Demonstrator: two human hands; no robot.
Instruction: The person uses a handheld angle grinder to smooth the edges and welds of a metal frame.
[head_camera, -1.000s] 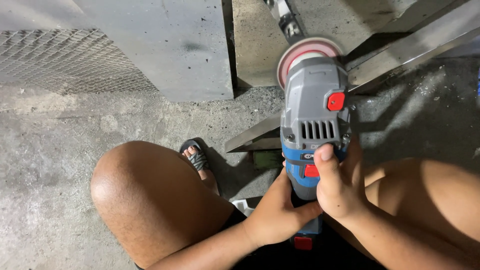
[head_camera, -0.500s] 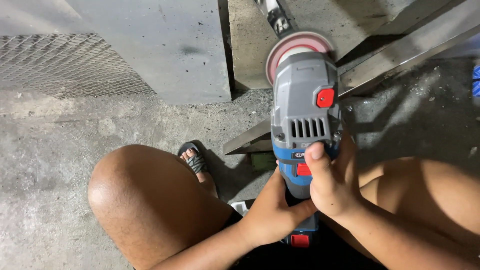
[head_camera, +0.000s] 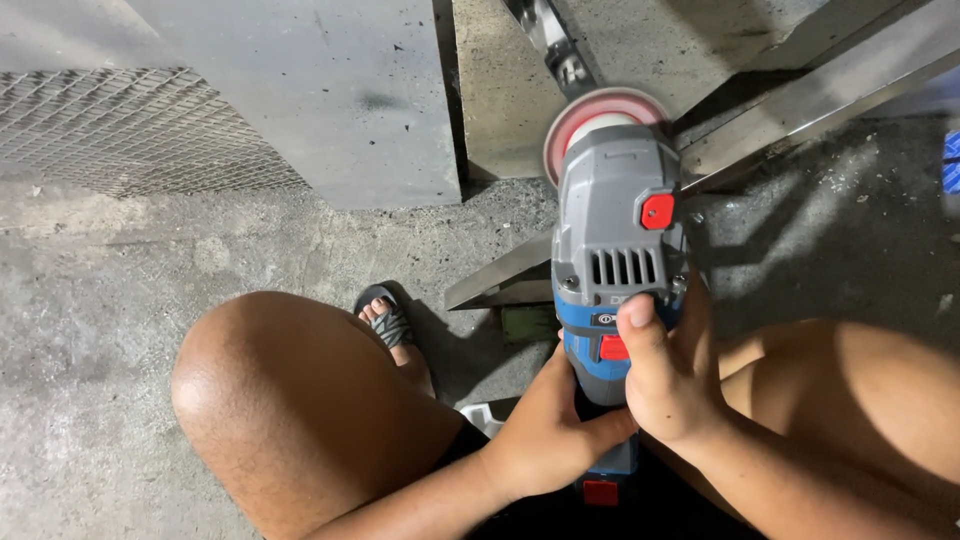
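A grey-and-blue cordless angle grinder points away, its pink disc over a metal bar.

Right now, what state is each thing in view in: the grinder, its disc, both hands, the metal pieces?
Angle grinder: held in both hands, disc end pointing away from the person.
Disc: mounted, above the angle bar; contact and spin cannot be told.
Left hand: gripping the grinder's lower body.
Right hand: wrapped round the body, thumb by the red switch.
Angle bar: lying on the floor.
Mesh sheet: flat on the floor.
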